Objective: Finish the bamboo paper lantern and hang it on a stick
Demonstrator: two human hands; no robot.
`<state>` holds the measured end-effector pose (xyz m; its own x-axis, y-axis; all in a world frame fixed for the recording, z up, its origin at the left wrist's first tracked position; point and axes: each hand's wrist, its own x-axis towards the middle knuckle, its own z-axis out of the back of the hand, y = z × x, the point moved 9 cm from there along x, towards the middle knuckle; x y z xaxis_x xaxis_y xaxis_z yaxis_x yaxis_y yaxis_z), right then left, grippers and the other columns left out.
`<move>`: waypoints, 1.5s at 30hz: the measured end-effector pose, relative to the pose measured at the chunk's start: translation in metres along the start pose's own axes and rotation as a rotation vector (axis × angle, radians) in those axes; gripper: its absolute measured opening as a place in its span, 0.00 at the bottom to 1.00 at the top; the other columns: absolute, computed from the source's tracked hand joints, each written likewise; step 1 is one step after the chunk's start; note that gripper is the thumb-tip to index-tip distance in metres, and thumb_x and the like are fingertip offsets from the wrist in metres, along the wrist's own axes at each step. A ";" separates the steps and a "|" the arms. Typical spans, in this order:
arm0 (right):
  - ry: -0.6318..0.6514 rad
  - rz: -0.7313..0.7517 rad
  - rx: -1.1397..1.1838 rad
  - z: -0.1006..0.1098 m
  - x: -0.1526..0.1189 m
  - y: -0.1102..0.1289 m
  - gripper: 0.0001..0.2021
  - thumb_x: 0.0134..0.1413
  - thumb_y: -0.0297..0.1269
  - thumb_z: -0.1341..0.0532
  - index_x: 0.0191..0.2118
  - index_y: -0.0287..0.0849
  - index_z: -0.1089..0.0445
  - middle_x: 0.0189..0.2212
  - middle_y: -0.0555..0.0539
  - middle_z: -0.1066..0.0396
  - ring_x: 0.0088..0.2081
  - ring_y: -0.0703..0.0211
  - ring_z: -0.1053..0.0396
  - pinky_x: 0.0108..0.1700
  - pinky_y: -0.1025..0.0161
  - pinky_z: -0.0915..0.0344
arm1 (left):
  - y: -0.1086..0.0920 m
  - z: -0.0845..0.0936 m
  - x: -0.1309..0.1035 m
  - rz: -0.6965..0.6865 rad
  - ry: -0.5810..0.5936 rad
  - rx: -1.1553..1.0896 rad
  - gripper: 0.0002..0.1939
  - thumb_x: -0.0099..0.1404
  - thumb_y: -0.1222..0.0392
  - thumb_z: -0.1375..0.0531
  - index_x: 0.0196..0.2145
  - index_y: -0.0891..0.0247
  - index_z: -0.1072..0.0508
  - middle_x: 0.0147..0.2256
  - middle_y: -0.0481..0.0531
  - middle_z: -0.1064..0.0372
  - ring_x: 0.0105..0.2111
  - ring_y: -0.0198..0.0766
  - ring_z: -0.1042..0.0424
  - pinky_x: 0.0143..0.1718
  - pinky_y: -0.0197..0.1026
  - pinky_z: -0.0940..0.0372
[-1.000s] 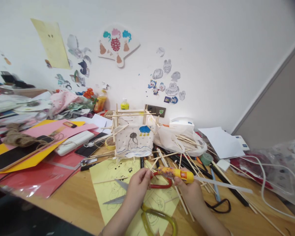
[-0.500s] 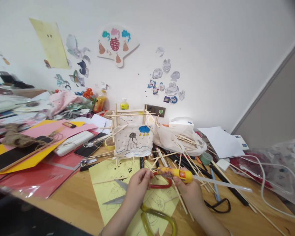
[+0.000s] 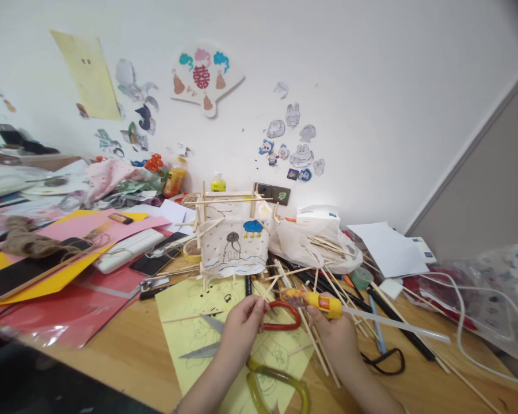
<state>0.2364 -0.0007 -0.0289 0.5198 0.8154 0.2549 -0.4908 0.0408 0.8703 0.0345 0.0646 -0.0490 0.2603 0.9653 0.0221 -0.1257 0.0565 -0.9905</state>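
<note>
My right hand (image 3: 334,336) is wrapped round a yellow hot glue gun (image 3: 313,303), its nozzle pointing left and a long clear glue stick (image 3: 397,323) sticking out of its back. Just left of the nozzle, the fingers of my left hand (image 3: 246,322) pinch a thin wooden stick (image 3: 268,289); its lower end is hidden in the fingers. Beneath my left hand lie open scissors (image 3: 205,349) with one red and one yellow-green loop, on a yellow sheet with drawings (image 3: 185,333). Behind stands a stick frame with a drawn-on white panel (image 3: 218,253).
Loose wooden sticks (image 3: 323,351) and black pens lie to the right, near a white plastic bag (image 3: 297,241). A white cable (image 3: 461,310) loops at far right. Coloured papers, a red folder (image 3: 82,305) and a phone (image 3: 34,270) crowd the left.
The glue gun and my right hand have shifted slightly right, drawing the nozzle a little away from my left fingers. My left hand stays almost still.
</note>
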 end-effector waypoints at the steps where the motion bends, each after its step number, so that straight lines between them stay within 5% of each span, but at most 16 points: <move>1: -0.002 -0.006 -0.007 0.000 0.000 0.000 0.30 0.38 0.62 0.41 0.37 0.39 0.25 0.31 0.38 0.23 0.37 0.39 0.26 0.42 0.48 0.32 | -0.001 0.000 0.000 -0.002 0.003 0.004 0.18 0.58 0.44 0.50 0.24 0.61 0.36 0.14 0.42 0.45 0.16 0.33 0.46 0.21 0.36 0.49; 40: -0.063 -0.028 -0.082 0.009 0.006 0.000 0.24 0.43 0.59 0.44 0.33 0.42 0.28 0.32 0.40 0.23 0.38 0.42 0.27 0.41 0.53 0.34 | -0.003 -0.002 -0.001 -0.014 0.032 -0.012 0.19 0.57 0.42 0.49 0.23 0.62 0.35 0.15 0.43 0.45 0.18 0.34 0.44 0.23 0.36 0.48; 45: -0.065 -0.065 -0.233 0.010 0.010 -0.008 0.24 0.47 0.61 0.47 0.33 0.44 0.30 0.27 0.44 0.24 0.30 0.46 0.28 0.32 0.56 0.36 | -0.008 -0.008 -0.004 -0.026 0.092 -0.042 0.19 0.57 0.42 0.49 0.24 0.62 0.35 0.15 0.43 0.44 0.18 0.33 0.44 0.24 0.36 0.47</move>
<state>0.2528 0.0011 -0.0289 0.5955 0.7683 0.2347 -0.5991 0.2300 0.7669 0.0421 0.0587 -0.0420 0.3502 0.9359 0.0371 -0.0780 0.0686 -0.9946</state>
